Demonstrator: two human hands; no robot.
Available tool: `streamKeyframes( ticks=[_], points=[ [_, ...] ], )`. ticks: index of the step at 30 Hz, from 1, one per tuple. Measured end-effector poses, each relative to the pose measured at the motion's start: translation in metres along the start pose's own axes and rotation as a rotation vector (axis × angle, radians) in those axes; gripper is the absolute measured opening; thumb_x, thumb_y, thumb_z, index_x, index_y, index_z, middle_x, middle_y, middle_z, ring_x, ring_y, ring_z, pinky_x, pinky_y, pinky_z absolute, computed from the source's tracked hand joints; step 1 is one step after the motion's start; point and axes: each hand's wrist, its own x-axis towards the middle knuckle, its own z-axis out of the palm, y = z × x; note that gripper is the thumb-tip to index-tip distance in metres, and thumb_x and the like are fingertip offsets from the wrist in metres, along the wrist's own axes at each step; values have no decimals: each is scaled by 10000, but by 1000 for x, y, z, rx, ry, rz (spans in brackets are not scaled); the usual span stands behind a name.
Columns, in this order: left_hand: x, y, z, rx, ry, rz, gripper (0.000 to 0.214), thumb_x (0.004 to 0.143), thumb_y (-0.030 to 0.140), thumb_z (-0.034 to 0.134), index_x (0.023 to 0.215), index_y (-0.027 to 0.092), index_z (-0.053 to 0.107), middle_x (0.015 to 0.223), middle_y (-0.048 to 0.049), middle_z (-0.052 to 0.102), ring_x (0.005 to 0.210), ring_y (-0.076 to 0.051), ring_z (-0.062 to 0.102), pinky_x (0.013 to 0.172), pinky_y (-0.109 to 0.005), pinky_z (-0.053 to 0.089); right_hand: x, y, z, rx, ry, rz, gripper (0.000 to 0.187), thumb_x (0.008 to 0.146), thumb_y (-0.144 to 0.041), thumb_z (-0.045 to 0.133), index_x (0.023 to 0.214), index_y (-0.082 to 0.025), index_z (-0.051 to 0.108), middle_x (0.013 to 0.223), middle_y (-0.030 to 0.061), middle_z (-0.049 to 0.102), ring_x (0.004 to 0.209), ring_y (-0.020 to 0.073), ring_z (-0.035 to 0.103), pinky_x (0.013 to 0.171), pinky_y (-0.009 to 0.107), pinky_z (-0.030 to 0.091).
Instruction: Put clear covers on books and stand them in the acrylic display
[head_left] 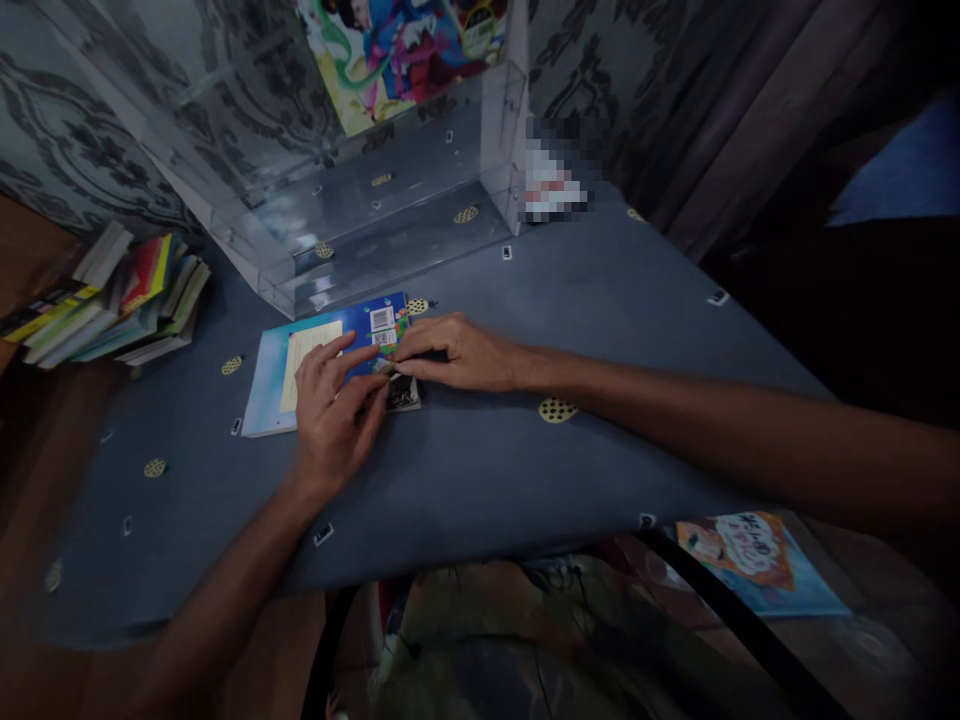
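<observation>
A book [270, 360] with a blue cover lies on the cloth-covered table, its barcode side up. My left hand [330, 415] rests over its lower part, with the thumb and index finger pinched at the lower right corner and the other fingers spread over the cover. From the right, my right hand [461, 350] pinches the same corner between thumb and fingers. The cover's corner seems lifted there, and a dark patterned surface [405, 393] shows beneath it. The fingertips partly hide what they grip.
A clear acrylic shelf [495, 150] stands behind the book, with a colourful picture book [405, 60] in it. At the left is a stack of books [112, 295]. A blurred-out white item [553, 185] sits right of the shelf. Another book [761, 562] lies below the table's front edge.
</observation>
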Motion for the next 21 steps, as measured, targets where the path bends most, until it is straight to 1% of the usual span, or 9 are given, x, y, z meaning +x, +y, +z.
streamKeyframes(
  ticks=[2,6,9,11,13,15,17,19,21],
  points=[
    [-1,-1,3,30,11,36,117,936,154,622,982,259,646,1102,-27,737,1223,-252,610,1094,-544,422,0,-1,-1,-15,-9,6,217,975,-196,533,1006,-142,741,985,80,765,934,174,689,887,327,521],
    [-1,-1,8,90,15,55,93,963,169,591,956,259,615,937,1,735,1029,-210,664,1106,-528,383,-2,0,1,-36,-11,18,157,946,-243,622,1005,-161,742,972,66,766,926,178,685,885,333,522],
    [0,-1,8,92,1,38,75,972,184,582,959,255,603,943,-5,725,980,-200,658,1089,-510,408,-2,3,4,-33,8,16,183,982,-283,605,970,-165,744,940,57,768,903,171,688,860,315,519],
    [0,-1,4,89,0,60,61,960,196,603,962,257,608,1031,-26,719,1045,-212,646,1060,-497,450,-2,4,5,-28,18,4,215,1001,-296,583,946,-162,743,919,56,767,887,168,688,846,305,515],
    [-1,-1,-1,86,-12,124,57,935,216,648,952,264,622,1164,-41,695,1161,-236,614,1058,-502,471,-2,4,5,-25,11,-1,243,1012,-306,567,917,-161,738,887,52,761,863,164,682,822,296,509],
    [-3,-1,-5,81,-48,184,75,912,229,689,957,267,643,1294,-51,654,1277,-264,559,1096,-530,447,-1,4,4,-19,-2,-2,267,1019,-311,552,890,-161,731,860,45,752,844,158,672,804,286,502],
    [-5,-2,-7,76,-95,210,112,905,234,706,1002,262,658,1398,-74,604,1365,-291,496,1133,-563,404,0,3,4,-10,-6,-2,280,1023,-317,544,878,-158,723,854,43,745,845,155,666,803,281,496],
    [-6,-3,-6,84,-132,216,147,913,239,701,1053,256,662,1458,-94,566,1419,-309,445,1149,-585,372,0,2,3,-5,-5,4,282,1024,-322,541,883,-156,720,863,45,743,859,158,665,817,284,494],
    [-7,-4,-4,103,-140,224,157,923,238,690,1076,255,659,1476,-97,555,1442,-314,423,1156,-597,354,0,2,4,1,-8,14,279,1023,-323,542,891,-154,721,870,48,743,870,162,667,827,289,494]
  ],
)
